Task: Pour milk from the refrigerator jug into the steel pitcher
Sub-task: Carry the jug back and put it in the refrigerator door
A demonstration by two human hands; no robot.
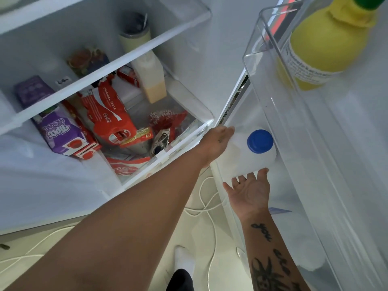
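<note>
A white milk jug (249,162) with a blue cap (260,141) stands in the lower shelf of the open refrigerator door. My left hand (216,143) reaches across and wraps around the jug's left side; its fingers are hidden behind the jug. My right hand (249,192) is palm up just in front of the jug, fingers spread, with the fingertips touching its near edge. No steel pitcher is in view.
A clear upper door shelf (270,66) holds a yellow lemon-juice bottle (321,47) right above the jug. To the left, the fridge drawer (184,143) holds a Coca-Cola pack (111,112) and a purple carton (60,129). A white cable (210,206) lies on the floor.
</note>
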